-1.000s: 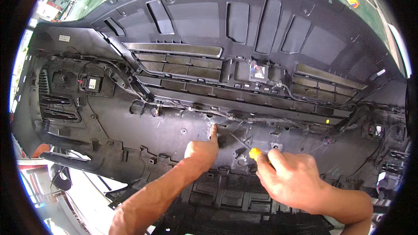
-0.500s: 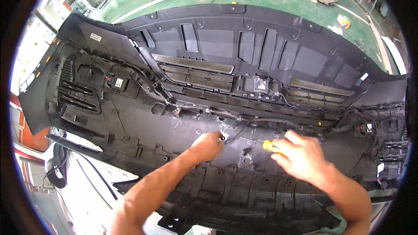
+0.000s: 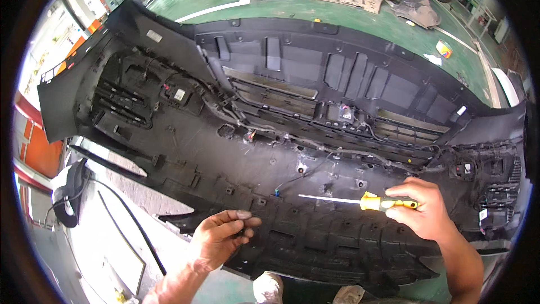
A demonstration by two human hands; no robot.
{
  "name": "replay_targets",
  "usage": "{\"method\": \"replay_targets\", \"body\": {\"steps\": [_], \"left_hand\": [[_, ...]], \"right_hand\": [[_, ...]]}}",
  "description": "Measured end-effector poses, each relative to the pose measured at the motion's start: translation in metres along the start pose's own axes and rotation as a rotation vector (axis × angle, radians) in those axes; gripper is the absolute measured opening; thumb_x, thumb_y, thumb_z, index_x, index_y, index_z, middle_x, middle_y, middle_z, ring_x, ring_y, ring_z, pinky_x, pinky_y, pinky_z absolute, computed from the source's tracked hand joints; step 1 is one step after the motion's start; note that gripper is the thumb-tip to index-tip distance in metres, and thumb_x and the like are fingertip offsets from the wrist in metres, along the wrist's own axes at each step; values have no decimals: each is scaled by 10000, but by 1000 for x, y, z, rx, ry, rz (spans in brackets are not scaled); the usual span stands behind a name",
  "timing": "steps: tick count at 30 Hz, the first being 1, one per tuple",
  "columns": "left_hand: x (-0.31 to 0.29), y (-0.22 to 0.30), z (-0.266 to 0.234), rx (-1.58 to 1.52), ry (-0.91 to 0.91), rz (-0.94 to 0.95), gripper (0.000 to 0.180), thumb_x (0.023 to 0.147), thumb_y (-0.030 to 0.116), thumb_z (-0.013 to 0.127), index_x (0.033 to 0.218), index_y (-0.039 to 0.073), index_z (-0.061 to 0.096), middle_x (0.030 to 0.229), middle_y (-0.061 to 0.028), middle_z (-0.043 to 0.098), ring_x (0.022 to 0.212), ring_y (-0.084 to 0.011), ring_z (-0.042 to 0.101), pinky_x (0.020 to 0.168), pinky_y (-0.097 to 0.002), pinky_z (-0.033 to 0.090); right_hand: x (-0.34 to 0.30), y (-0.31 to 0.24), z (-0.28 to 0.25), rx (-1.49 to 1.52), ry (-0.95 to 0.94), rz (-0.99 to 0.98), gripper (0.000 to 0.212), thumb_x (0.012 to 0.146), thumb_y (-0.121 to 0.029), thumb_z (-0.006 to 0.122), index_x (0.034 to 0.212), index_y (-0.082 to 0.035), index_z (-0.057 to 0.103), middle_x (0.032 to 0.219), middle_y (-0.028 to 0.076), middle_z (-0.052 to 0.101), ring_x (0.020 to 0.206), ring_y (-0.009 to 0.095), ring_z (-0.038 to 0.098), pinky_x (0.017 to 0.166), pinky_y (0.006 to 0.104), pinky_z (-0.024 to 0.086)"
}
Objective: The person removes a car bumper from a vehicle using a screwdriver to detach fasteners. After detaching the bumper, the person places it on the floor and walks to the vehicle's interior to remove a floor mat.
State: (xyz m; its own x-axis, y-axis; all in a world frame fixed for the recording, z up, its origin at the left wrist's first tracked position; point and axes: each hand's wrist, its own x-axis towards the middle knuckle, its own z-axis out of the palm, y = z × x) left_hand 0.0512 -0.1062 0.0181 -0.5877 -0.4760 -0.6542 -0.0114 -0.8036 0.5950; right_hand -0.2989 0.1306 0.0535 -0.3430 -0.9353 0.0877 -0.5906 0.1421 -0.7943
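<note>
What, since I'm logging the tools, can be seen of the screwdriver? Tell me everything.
The screwdriver has a yellow and black handle, apparently plastic, and a slim, bright, metal-looking shaft. The right hand holds it by the handle. The shaft points left, nearly level in the picture, seen against the black molded panel. The shape of its tip is too small to tell.

Screwdriver, 1: yellow-and-black handle, metal shaft toward 9 o'clock, in right hand at 4 o'clock. Bumper, 1: black, inner face showing, spanning 9 to 3 o'clock.
</note>
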Motion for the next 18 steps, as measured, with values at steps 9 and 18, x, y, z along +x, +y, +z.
{"method": "replay_targets", "body": {"steps": [9, 18], "left_hand": [[9, -39, 12, -433, -92, 145, 145, 975, 24, 668, 1117, -5, 676, 1119, -132, 718, 1036, -277, 722, 912, -334, 635], [8, -45, 12, -474, -105, 166, 161, 961, 117, 727, 1111, 69, 691, 1142, -113, 716, 909, -192, 706, 699, -241, 574]], "right_hand": [[-19, -41, 0, 313, 66, 194, 352, 751, -176, 809, 1037, 20, 751, 819, 85, 678, 713, 144, 626, 638, 280, 455], [-30, -46, 11, 399, 36, 242, 357, 747, -178, 808, 1035, 26, 755, 813, 89, 673, 705, 139, 622, 640, 266, 448]]}}
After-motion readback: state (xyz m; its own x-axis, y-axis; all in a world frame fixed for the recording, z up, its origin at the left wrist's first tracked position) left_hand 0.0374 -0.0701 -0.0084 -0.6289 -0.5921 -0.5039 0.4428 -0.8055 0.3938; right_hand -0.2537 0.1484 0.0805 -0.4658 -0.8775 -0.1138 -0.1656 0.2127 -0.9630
